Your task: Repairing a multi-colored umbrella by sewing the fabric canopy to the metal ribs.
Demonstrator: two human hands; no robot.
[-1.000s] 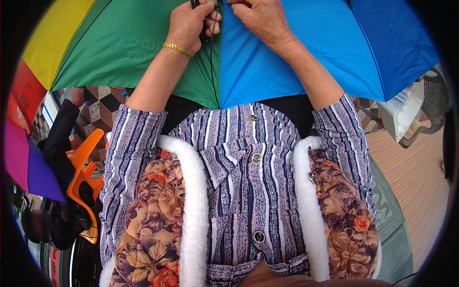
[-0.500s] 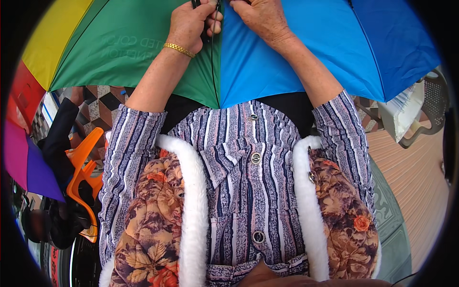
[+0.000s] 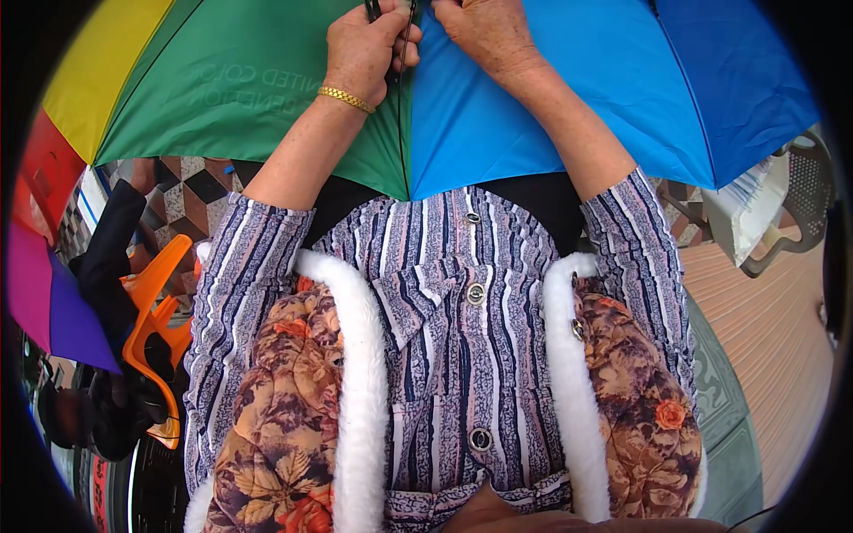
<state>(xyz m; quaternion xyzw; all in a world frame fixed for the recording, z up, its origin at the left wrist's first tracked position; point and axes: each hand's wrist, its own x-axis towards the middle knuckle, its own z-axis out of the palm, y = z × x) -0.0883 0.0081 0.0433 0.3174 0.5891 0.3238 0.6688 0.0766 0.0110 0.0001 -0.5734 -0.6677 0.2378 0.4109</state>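
A multicoloured umbrella [image 3: 569, 115] lies spread across my lap, its green and blue panels meeting in front of me. Along that seam runs a thin dark rib [image 3: 402, 142]. My left hand [image 3: 366, 53], with a gold bracelet at the wrist, is closed around a black-handled tool [image 3: 372, 11]; the tool's working end is out of view. The rib passes by its curled fingertips. Just right of the seam, my right hand [image 3: 489, 40] is closed, fingers bent toward the rib. The upper picture edge cuts off its fingertips, so what they pinch cannot be made out.
Left of me are an orange plastic chair frame [image 3: 147, 329] and dark items, beside the umbrella's purple panel [image 3: 75, 311]. At right stand a grey perforated chair [image 3: 809, 186] and a white bag-like item [image 3: 751, 209]. Patterned floor tiles [image 3: 191, 191] show below the umbrella's edge.
My left hand has shifted slightly to the right and down, with the black-handled tool in it. My right hand has moved very little, and the umbrella lies nearly the same.
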